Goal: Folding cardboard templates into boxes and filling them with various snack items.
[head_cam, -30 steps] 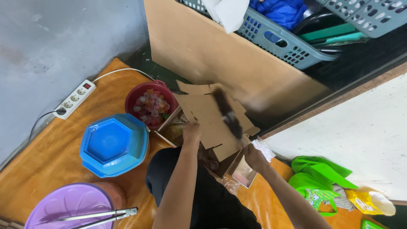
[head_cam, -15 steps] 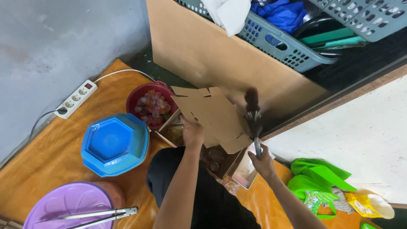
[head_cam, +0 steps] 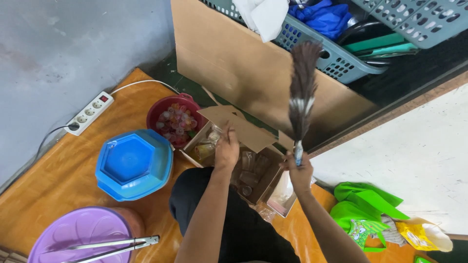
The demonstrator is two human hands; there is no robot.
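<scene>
Right hand (head_cam: pixel 299 171): lower centre-right of the frame, fingers closed around the thin handle of a feather duster (head_cam: pixel 302 97). The duster stands nearly upright, its dark brown plume with a pale band reaching up to the upper centre, in front of the grey plastic basket (head_cam: pixel 341 61).

Left hand (head_cam: pixel 226 150): centre of the frame, fingers curled over the edge of a flap of the open cardboard box (head_cam: pixel 243 131), gripping or pressing it; the exact hold is hidden by the back of the hand. The box sits at the centre, directly in front of the person's dark-clothed lap, and holds clear cups or jars, blurred and hard to tell apart.

Just left of the box: a dark red bowl (head_cam: pixel 173 119) filled with small colourful items. Below and left of that: a blue hexagonal container (head_cam: pixel 132 163) with its lid on. Lower left corner: a purple round lid (head_cam: pixel 78 234) with metal tongs (head_cam: pixel 114 246) lying across it.

Left edge: a white power strip (head_cam: pixel 90 113) with its cable, lying on the orange-brown wooden surface (head_cam: pixel 44 180).

Upper centre: a large cardboard panel (head_cam: pixel 234 63) standing behind the box, with the grey basket above it holding white cloth (head_cam: pixel 263 17) and blue cloth (head_cam: pixel 324 17).

Lower right: a green bag (head_cam: pixel 365 209) and a yellow packet (head_cam: pixel 414 234), beside a white floor area (head_cam: pixel 414 156).
</scene>
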